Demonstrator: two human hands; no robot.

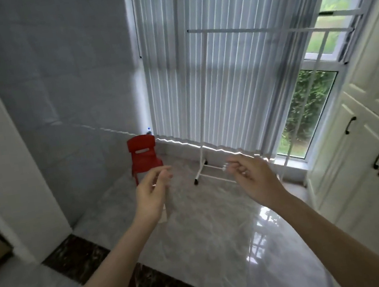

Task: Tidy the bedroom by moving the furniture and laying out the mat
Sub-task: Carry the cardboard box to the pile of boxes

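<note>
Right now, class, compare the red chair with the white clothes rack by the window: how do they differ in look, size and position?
The chair is red and solid plastic, while the rack is a thin white frame you can see through. The chair is low; the rack rises far above it. The chair sits in the corner by the wall, the rack farther right before the blinds. The rack has dark wheels; none show on the chair. Both stand upright on the glossy floor.

A glossy grey marble floor (219,231) with a dark marble strip (139,280) across the near side. On it, by the left wall, stands a red chair (144,157), upright, back to the corner. To its right, apart from it, a white rack (212,175) stands on small black wheels before the blinds. Window light reflects off the tiles at right
</note>
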